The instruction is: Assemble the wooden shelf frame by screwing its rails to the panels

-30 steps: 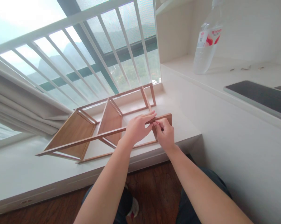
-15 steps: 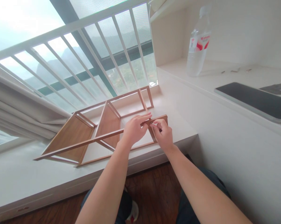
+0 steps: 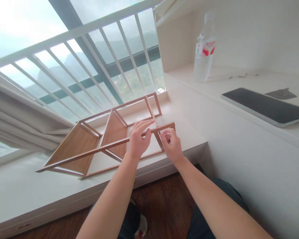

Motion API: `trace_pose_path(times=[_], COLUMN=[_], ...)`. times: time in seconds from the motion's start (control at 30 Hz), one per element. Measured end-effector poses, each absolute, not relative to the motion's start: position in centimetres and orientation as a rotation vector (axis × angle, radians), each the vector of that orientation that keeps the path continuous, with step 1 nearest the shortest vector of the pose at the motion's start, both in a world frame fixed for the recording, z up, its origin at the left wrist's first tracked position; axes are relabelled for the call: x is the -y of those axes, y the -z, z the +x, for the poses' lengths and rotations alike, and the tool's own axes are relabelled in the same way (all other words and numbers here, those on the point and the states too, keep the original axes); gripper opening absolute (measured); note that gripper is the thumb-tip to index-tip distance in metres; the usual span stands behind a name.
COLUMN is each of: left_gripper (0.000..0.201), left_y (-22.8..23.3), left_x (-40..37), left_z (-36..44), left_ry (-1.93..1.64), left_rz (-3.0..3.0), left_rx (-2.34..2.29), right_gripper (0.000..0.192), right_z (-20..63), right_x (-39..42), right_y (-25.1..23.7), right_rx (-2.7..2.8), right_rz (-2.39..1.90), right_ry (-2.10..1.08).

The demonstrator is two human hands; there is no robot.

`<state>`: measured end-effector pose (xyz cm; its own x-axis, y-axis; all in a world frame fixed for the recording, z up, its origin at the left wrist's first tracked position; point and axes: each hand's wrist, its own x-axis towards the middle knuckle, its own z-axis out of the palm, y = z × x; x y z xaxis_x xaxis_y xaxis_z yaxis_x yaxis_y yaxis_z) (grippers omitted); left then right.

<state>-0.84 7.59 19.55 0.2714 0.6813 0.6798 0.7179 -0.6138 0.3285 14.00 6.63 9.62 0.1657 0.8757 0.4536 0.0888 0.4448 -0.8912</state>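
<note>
A wooden shelf frame (image 3: pixel 89 146) lies on its side on the white window ledge (image 3: pixel 20 186). It has two brown shelf boards and thin rails. My left hand (image 3: pixel 138 139) grips the raised front rail near its right end. Just to the right, my right hand (image 3: pixel 171 144) pinches at the joint where that rail meets a short upright; whether it holds anything small is hidden by the fingers.
White window bars (image 3: pixel 94 59) run behind the ledge, a curtain (image 3: pixel 17 119) at left. On the higher white desk at right stand a plastic water bottle (image 3: pixel 203 53), a dark flat pad (image 3: pixel 264 107) and some small loose bits (image 3: pixel 241 76). Dark wood floor lies below.
My view has shifted slightly right and down, so the frame and bottle sit further left. My left fingers have spread a little along the rail; my right hand stays at the joint.
</note>
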Motion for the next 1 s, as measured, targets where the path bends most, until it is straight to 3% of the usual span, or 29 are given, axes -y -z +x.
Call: trace_pose_path(times=[0.13,0.27,0.47,0.67,1.0], left_gripper=[0.023,0.015,0.019,0.026,0.022], left_y=[-18.7,-16.3,-13.1,-12.7,-8.6], left_x=[-3.6,1.3,5.2,4.3,-1.0], left_z=[-0.8,-0.2,0.9,2.4,8.0], left_ry=[1.58,1.752,1.846,2.112,2.791], left_rz=[-2.348,-2.39,-2.321,-2.196,-2.128], left_rx=[1.162,1.571,1.989,2.204,2.26], right_gripper=[0.013,0.019,0.021,0.032,0.036], right_z=[13.6,13.3,12.9,13.2,17.1], right_x=[-5.9,-4.8,-2.3,-0.7,-1.1], right_y=[-9.2,-8.9,-8.4,-7.8,-5.9], right_rx=[1.286,1.346,1.473,1.512,1.435], right_rz=[-0.962,-0.948,-0.923,-0.917,-1.168], right_ry=[-0.733,-0.744,-0.763,-0.78,-0.654])
